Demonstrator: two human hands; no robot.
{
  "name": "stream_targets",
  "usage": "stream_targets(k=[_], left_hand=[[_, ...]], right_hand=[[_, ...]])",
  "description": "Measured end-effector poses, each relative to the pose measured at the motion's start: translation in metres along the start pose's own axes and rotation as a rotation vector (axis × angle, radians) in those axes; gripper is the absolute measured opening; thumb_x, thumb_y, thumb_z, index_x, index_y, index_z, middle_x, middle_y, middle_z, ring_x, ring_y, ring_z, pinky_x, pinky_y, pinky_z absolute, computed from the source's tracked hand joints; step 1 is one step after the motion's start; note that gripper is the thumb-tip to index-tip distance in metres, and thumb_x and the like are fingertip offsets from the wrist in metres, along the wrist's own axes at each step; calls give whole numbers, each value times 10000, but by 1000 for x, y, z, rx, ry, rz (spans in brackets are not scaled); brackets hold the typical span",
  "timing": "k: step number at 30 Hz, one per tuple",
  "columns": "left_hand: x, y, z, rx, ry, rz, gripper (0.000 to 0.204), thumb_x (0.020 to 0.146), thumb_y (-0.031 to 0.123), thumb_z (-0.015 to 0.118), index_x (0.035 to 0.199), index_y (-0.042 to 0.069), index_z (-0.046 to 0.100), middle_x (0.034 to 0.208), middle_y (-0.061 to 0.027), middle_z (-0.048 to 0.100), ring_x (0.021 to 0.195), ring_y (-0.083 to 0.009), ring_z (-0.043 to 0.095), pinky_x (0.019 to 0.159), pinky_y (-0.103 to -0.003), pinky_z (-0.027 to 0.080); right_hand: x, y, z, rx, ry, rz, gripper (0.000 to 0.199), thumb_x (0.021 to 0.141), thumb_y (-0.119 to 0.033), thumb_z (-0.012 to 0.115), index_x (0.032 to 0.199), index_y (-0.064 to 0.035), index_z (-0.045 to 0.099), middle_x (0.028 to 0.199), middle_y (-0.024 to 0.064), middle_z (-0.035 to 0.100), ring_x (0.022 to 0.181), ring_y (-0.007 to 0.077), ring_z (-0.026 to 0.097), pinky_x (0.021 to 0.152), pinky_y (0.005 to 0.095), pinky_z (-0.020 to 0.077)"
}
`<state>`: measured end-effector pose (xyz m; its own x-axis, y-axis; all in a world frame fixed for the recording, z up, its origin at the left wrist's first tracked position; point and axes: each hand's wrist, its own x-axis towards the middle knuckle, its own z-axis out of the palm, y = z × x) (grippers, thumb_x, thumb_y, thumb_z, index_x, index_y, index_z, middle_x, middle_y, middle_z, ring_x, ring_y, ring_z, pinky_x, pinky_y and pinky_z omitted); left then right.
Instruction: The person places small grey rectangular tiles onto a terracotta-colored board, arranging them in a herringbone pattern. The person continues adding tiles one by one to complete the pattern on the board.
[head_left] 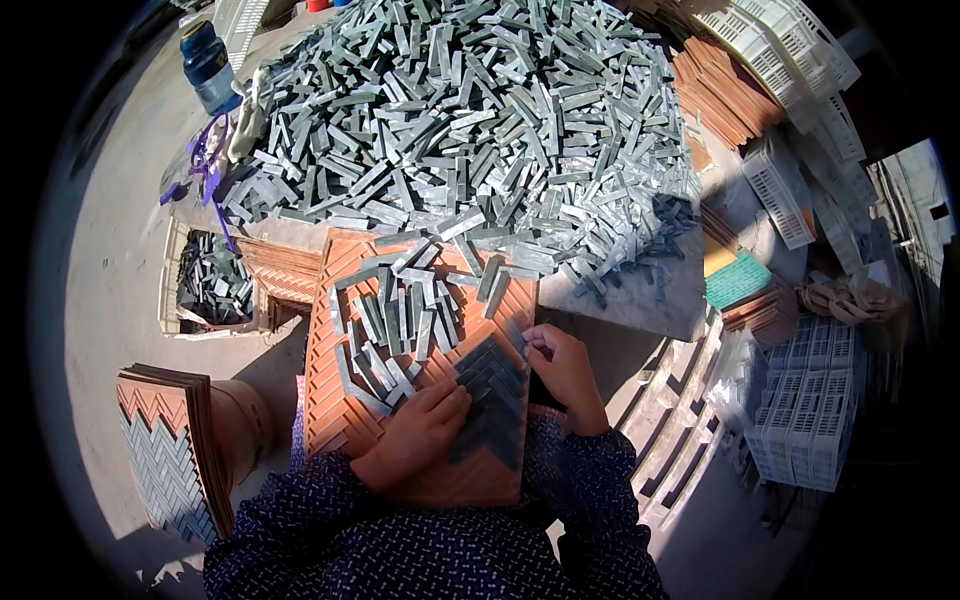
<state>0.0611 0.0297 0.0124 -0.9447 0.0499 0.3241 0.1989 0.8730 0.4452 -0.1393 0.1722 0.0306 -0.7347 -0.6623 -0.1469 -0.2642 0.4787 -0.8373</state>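
An orange grooved tray with a herringbone pattern lies before me. On its right part, dark grey stone strips sit in a zigzag in the grooves, partly in shadow. My left hand rests palm down on the tray, fingers stretched over the left edge of the laid strips. At the tray's right edge my right hand is closed in a pinch at a grey stone strip. Loose strips are scattered across the tray's middle and upper part.
A big heap of grey strips covers the table beyond the tray. At left stand a crate of dark pieces, a stack of filled trays and a blue jug. Pallet slats and plastic crates are on the right.
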Motion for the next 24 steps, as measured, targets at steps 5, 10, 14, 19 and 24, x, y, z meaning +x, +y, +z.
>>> stream_targets(k=[5,10,14,19,24], left_hand=[[2,-2,-4,-40,-27,-21,370,743,64,568,1098,-34,606,1143,-131,571,1146,-286,533,986,-361,456],[5,-1,-5,-48,-18,-26,369,730,68,576,1083,-35,616,1131,-134,582,1148,-284,533,994,-358,451],[7,0,-3,-74,-4,-50,376,712,70,591,1071,-37,622,1120,-134,590,1147,-283,534,995,-357,450],[4,0,-2,-59,5,-45,380,699,68,601,1062,-41,627,1109,-133,596,1134,-284,540,991,-356,451],[7,-1,0,-52,48,-24,355,685,52,578,1021,-49,629,1066,-130,590,1098,-286,548,945,-346,475]], right_hand=[[-13,-8,1,-155,29,-202,158,798,-24,617,953,-22,647,839,147,658,772,302,653,699,350,513],[-17,-8,5,-398,99,-307,122,789,-37,620,907,-41,651,843,156,633,765,349,613,688,395,494],[-22,-3,17,-290,193,-217,107,781,-44,637,888,-45,644,829,143,616,754,348,603,671,407,484],[-30,-6,26,-241,274,-174,120,779,-52,655,897,-47,637,810,143,584,737,353,597,652,423,482],[-23,-12,29,-336,246,-167,115,791,-68,655,899,-60,617,820,137,569,740,358,597,641,430,484]])
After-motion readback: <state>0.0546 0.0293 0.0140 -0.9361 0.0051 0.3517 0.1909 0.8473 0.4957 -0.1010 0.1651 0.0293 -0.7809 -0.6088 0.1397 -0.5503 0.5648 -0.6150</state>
